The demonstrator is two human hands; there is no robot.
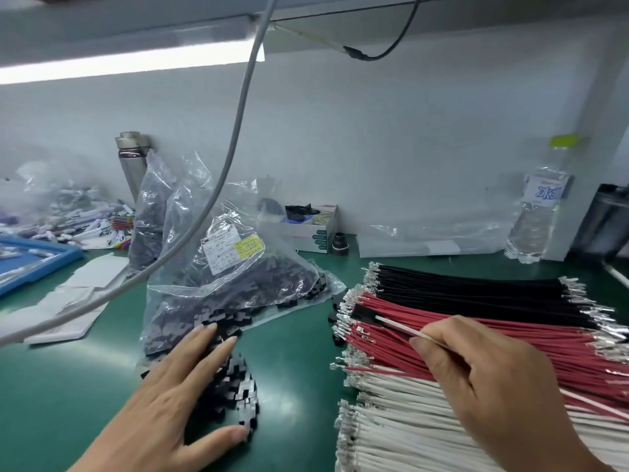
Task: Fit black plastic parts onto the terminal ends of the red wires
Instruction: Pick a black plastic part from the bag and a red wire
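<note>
Both hands work low in the scene: the left hand (pixel 177 386) lies flat, fingers straight, on the loose pile of black plastic parts (pixel 235 396), while the right hand (pixel 483 379) pinches a white wire (pixel 401 327) already capped with a black part (pixel 363 315). Beneath it the red wires (pixel 476 349) lie bundled between black wires (pixel 476 291) and white ones, their terminals apparently bare, so most remains. Farther left sits the parts bag (pixel 231 277).

You've got bright, even light from the strip lamp (pixel 132 61) overhead, blown-out glare there; soft shadows, wide-angle bending at edges, blurry far left clutter (pixel 64 212).
</note>
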